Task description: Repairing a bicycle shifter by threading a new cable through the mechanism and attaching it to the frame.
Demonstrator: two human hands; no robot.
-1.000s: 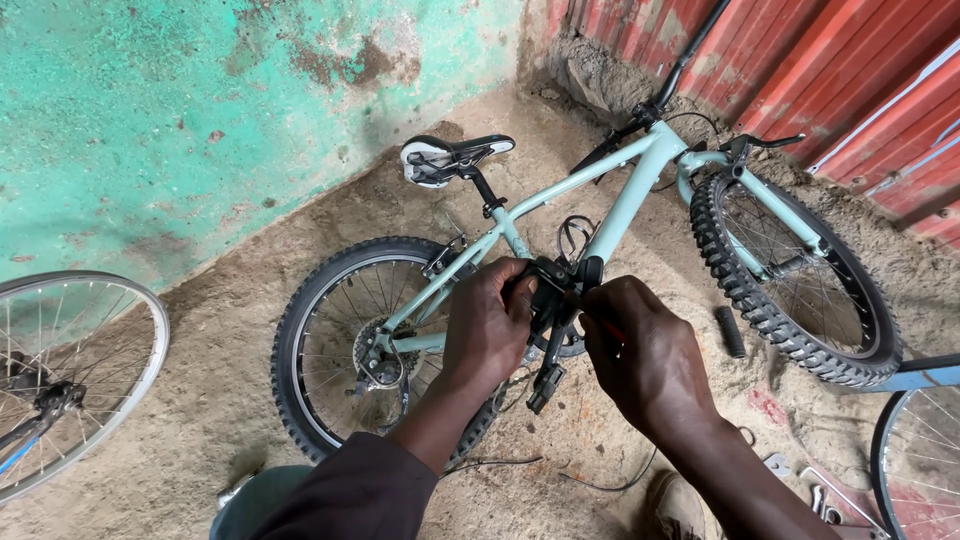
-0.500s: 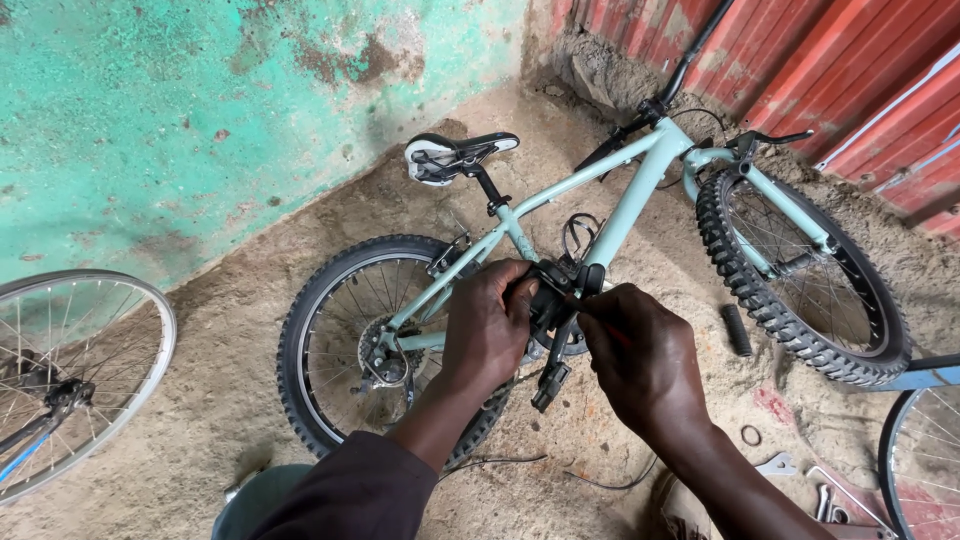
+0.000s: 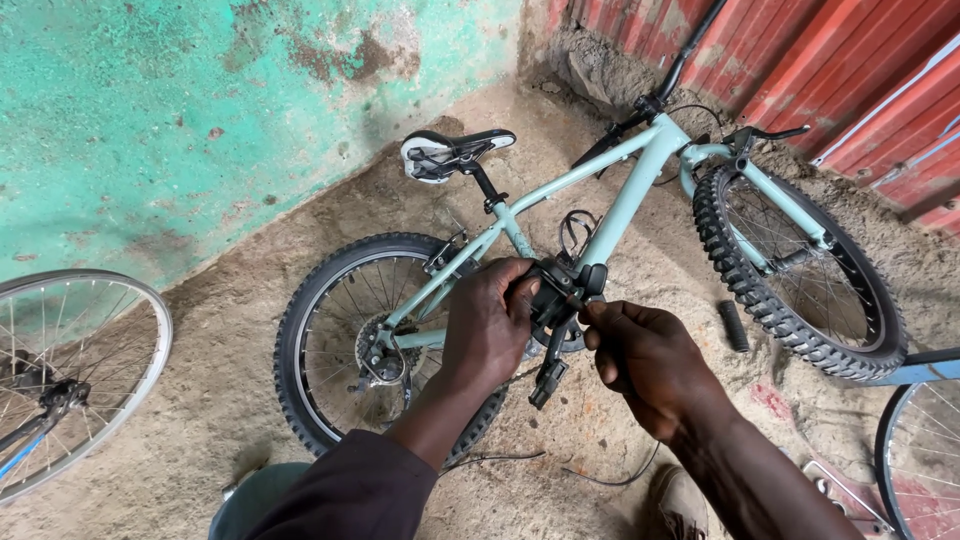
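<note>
Both the left hand [image 3: 490, 325] and right hand [image 3: 645, 365] grip a black brake lever [image 3: 555, 330], seemingly light and rigid, best held by its clamp body between them.

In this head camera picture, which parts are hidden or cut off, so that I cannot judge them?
- Black bicycle part held by both hands: the left hand and right hand cover most of it, so its kind is unclear.
- Pale green bicycle crank area: hidden behind the hands.
- Silver spoked wheel: cut off by the left edge.
- Blue-framed wheel: cut off by the right edge.
</note>
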